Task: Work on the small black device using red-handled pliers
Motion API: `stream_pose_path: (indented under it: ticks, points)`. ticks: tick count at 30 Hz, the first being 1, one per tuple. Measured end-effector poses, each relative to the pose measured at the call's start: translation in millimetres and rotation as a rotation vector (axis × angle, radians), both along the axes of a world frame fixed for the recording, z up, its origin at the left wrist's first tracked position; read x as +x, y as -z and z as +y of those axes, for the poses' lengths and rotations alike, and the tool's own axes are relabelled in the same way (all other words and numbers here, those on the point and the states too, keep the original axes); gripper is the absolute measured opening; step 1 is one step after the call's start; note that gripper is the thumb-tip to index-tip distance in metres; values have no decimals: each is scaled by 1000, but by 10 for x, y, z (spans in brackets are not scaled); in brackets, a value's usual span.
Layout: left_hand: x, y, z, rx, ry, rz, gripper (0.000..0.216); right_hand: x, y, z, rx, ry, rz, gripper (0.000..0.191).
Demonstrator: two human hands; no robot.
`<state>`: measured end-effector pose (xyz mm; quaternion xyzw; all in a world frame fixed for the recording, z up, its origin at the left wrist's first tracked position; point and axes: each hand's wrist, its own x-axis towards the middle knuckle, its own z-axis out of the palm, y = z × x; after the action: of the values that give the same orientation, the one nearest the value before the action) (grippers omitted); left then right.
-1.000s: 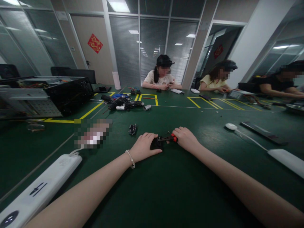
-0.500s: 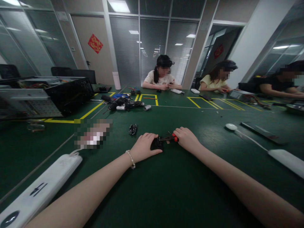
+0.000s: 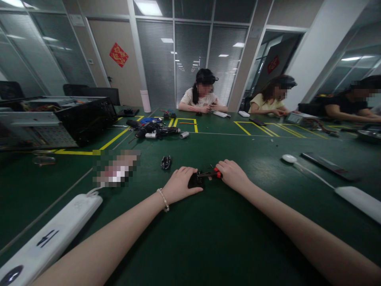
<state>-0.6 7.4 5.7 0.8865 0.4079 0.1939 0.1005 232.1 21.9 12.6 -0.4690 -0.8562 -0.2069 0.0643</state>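
Observation:
My left hand (image 3: 180, 184) rests on the green table (image 3: 208, 238), its fingers curled over a small black part (image 3: 195, 181) and pressing it down. My right hand (image 3: 232, 174) is closed round the red handle of a small tool (image 3: 212, 173), whose dark tip reaches to the black part. Another small black piece (image 3: 166, 161) lies loose just beyond my left hand. A bead bracelet sits on my left wrist.
A white power strip (image 3: 50, 238) lies at the near left, a white cable with adapter (image 3: 354, 197) at the right. A pile of tools (image 3: 154, 130) and an open computer case (image 3: 56, 119) stand further back. Three people sit across the table.

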Motion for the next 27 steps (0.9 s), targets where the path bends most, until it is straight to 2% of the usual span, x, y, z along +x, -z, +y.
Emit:
stream_pose_path:
  ticks: [27]
  points:
    - [5, -7, 1, -5, 3, -5, 58, 4, -6, -17, -8, 20, -14, 18]
